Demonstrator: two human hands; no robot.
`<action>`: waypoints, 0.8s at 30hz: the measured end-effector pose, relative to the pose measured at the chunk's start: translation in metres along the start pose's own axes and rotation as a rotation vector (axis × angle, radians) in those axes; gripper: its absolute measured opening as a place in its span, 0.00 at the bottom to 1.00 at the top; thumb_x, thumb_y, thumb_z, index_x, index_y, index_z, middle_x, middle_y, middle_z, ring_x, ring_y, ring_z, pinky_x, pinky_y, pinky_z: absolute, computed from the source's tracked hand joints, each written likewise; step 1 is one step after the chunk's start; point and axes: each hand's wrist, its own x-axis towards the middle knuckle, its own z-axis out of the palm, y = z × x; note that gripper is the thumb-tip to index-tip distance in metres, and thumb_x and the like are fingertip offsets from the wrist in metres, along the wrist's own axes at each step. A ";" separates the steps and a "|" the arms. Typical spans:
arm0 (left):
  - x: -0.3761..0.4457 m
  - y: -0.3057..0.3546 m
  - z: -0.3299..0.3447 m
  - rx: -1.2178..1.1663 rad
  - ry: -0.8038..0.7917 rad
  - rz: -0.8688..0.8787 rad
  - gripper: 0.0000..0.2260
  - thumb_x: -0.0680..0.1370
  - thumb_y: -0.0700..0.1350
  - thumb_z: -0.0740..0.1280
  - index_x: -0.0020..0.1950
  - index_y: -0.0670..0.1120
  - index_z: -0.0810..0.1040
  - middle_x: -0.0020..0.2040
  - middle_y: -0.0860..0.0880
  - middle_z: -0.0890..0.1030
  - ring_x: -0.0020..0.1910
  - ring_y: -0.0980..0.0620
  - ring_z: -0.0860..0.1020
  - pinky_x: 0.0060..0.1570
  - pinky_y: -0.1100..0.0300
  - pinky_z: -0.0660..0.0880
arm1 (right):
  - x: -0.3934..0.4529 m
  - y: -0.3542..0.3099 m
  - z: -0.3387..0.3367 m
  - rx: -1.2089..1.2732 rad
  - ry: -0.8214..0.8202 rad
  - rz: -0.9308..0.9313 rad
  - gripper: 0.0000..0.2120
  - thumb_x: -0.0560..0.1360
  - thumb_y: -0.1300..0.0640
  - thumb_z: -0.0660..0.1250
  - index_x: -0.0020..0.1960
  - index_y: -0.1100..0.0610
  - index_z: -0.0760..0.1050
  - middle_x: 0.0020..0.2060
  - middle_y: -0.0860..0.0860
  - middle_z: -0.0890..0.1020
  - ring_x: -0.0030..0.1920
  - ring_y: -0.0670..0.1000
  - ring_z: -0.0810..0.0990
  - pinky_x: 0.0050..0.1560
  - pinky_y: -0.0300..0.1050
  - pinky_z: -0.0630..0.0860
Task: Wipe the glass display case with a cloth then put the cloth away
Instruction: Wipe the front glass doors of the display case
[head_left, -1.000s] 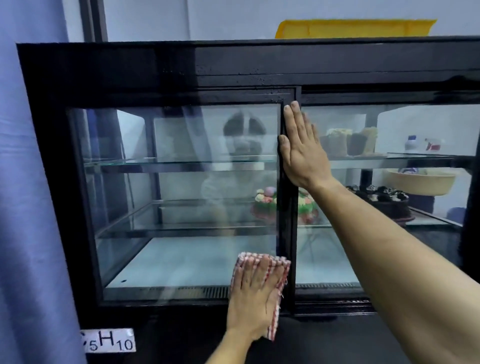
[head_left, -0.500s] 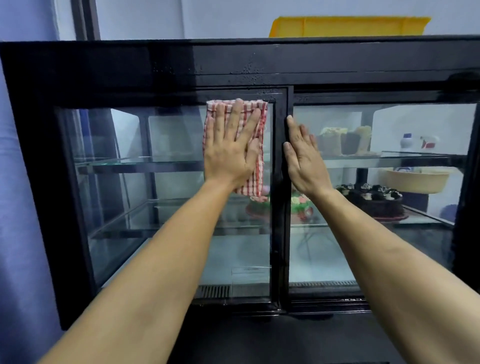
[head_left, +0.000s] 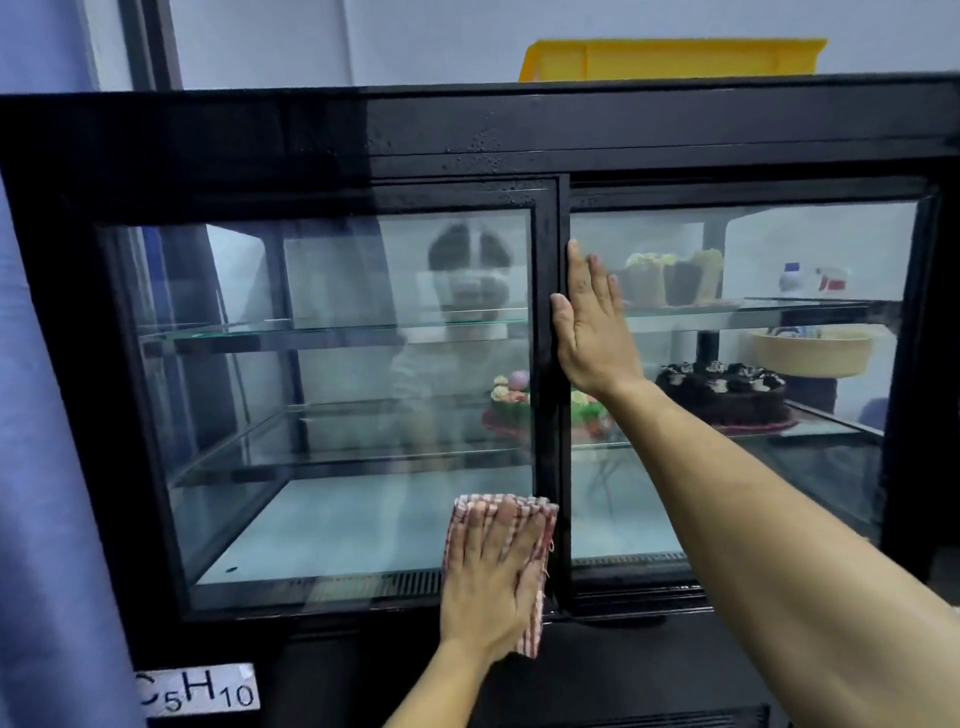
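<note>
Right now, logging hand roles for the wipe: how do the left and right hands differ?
The left hand presses the checked cloth low on the left glass door; the right hand is bare, placed higher by the centre frame. Both lie flat, fingers pointing up.

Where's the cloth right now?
In the head view the cloth is low on the left glass door, at its bottom right corner beside the centre frame, pressed flat under the left hand.
</note>
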 end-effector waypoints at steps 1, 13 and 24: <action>0.018 -0.003 -0.007 -0.013 0.019 0.008 0.30 0.82 0.58 0.57 0.85 0.56 0.57 0.86 0.48 0.46 0.85 0.42 0.42 0.82 0.46 0.37 | -0.001 0.000 0.002 -0.003 0.011 0.007 0.28 0.88 0.46 0.44 0.85 0.49 0.40 0.82 0.39 0.44 0.84 0.46 0.41 0.82 0.45 0.35; 0.066 -0.001 -0.023 -0.107 0.091 -0.136 0.30 0.85 0.60 0.53 0.86 0.56 0.51 0.86 0.44 0.48 0.84 0.37 0.42 0.81 0.38 0.42 | -0.003 0.006 0.004 -0.054 0.026 -0.050 0.29 0.87 0.48 0.47 0.85 0.52 0.43 0.83 0.42 0.45 0.84 0.47 0.42 0.82 0.47 0.36; 0.023 0.012 0.000 -0.056 0.054 -0.186 0.27 0.87 0.60 0.45 0.86 0.55 0.48 0.86 0.43 0.47 0.84 0.36 0.43 0.80 0.38 0.40 | 0.010 0.031 -0.022 -0.332 -0.155 -0.032 0.31 0.80 0.29 0.33 0.79 0.35 0.27 0.79 0.46 0.26 0.80 0.53 0.25 0.76 0.69 0.26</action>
